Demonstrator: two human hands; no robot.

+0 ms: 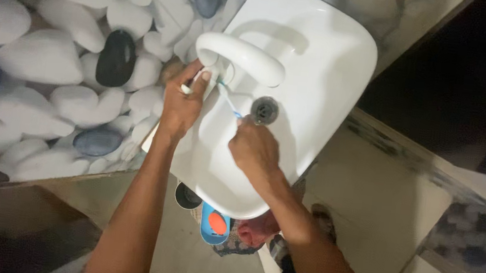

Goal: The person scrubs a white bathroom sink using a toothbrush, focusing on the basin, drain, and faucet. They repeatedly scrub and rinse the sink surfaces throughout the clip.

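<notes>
— Head view: where's the toothbrush [229,100]?

— Over the white sink [325,60] basin, beside the drain [265,109], under the curved tap [241,57]. The right hand [255,150] has its fingers pinched on the handle — likely to catch water.

— The left hand [182,104]?

— At the tap's base, fingers pressed around something small and white. The toothbrush looks slim, white with blue.

White glossy ceramic wash basin [331,61] mounted against a wall tiled with a grey, white and dark pebble pattern [50,60]; a round metal drain [265,109] sits in the bowl and a curved white spout [243,57] rises at its back edge. Pale concrete floor [186,258] below carries a blue slipper with an orange patch [214,225] and a dark round item [187,197], partly hidden by the basin rim.
</notes>
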